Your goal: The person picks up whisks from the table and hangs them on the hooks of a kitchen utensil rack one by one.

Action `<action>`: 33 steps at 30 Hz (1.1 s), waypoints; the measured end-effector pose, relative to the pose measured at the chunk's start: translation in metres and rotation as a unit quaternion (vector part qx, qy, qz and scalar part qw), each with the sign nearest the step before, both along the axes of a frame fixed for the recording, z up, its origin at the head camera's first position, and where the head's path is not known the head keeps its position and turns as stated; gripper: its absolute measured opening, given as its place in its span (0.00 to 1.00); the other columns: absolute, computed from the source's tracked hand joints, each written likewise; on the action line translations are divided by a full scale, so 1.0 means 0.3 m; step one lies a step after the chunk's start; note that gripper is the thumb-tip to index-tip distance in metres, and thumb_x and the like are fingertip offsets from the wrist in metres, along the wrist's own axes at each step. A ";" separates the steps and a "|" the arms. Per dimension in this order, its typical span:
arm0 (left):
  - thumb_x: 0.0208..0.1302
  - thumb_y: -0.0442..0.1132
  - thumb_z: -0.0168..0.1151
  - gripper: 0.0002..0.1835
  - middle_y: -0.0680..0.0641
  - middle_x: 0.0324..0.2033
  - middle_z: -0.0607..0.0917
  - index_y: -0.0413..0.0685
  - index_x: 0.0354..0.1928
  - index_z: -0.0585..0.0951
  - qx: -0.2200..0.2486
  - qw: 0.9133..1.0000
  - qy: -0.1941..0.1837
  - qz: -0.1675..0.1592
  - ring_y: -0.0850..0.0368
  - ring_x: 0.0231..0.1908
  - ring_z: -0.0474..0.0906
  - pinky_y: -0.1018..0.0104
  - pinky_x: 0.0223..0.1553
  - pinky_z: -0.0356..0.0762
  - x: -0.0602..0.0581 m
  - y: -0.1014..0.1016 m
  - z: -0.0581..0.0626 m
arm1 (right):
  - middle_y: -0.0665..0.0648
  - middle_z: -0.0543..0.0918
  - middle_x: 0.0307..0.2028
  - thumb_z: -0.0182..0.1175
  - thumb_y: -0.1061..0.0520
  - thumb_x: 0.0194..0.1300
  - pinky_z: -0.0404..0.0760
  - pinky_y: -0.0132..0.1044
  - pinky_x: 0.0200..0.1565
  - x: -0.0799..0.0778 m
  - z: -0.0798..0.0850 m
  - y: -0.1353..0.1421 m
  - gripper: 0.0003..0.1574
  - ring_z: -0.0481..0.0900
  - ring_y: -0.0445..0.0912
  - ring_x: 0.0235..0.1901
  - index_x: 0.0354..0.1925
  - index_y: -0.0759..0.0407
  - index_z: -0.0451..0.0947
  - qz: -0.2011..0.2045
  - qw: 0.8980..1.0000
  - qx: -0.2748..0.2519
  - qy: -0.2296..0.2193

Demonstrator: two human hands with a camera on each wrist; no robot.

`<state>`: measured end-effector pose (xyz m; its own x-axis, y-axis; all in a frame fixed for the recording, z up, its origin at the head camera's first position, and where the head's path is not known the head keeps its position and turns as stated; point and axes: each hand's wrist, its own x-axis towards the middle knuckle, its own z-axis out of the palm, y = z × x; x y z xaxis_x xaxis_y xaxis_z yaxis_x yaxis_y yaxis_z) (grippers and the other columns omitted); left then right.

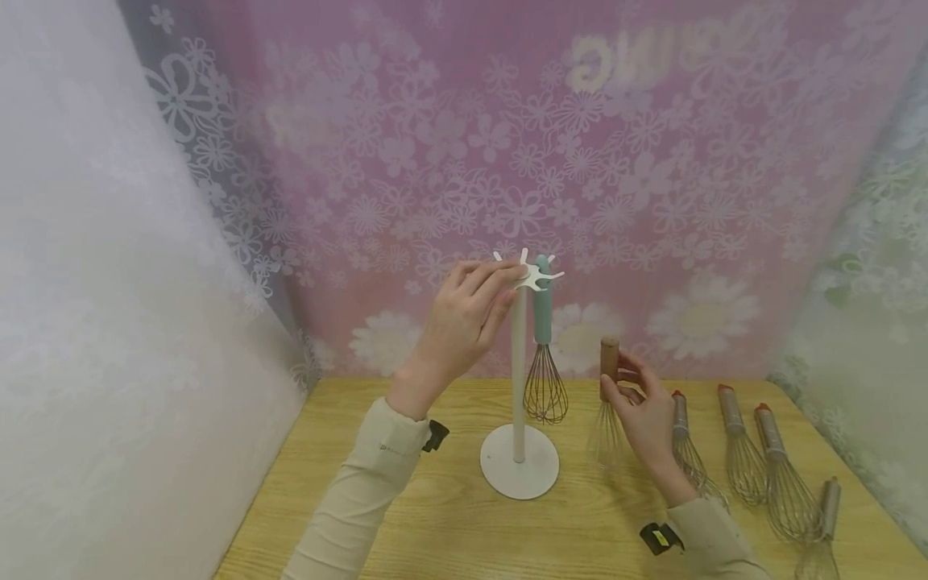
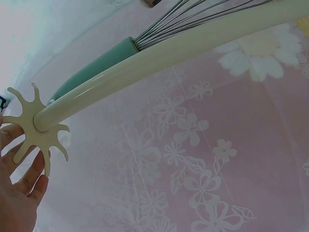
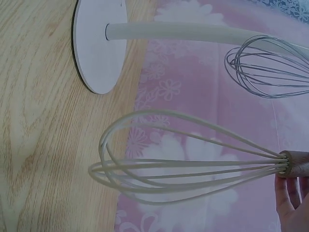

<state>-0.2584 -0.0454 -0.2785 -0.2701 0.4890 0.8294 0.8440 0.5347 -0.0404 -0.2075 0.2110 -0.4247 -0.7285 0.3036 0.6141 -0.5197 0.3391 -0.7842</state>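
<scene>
A white whisk stand has a round base and a ring of curved hooks at its top. My left hand grips this hooked top, its fingers behind the prongs in the left wrist view. From one hook hangs a whisk with a teal handle, wires down, beside the pole. To the right of the stand, my right hand holds a second whisk by its wooden handle. Its pale wire loops point down over the table; the right wrist view shows them apart from the stand.
On the right of the wooden table lie several whisks with grey handles, among them one whisk with a red tip. Another grey-handled whisk lies near the front right. A pink flowered cloth hangs behind the table.
</scene>
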 end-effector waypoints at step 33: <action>0.83 0.51 0.38 0.23 0.47 0.59 0.83 0.48 0.61 0.79 -0.002 1.000 0.003 0.008 0.48 0.56 0.75 0.58 0.62 0.72 -0.002 0.005 0.002 | 0.42 0.79 0.47 0.66 0.72 0.63 0.80 0.19 0.44 -0.030 0.025 0.022 0.30 0.79 0.34 0.46 0.63 0.67 0.76 0.009 1.000 -0.014 0.023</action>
<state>-0.2590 -0.0438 -0.2778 -0.2741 0.4882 0.8286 0.8347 0.5486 -0.0471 -0.2165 0.2176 -0.4171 -0.7054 0.3082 0.6383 -0.5614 0.3069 -0.7685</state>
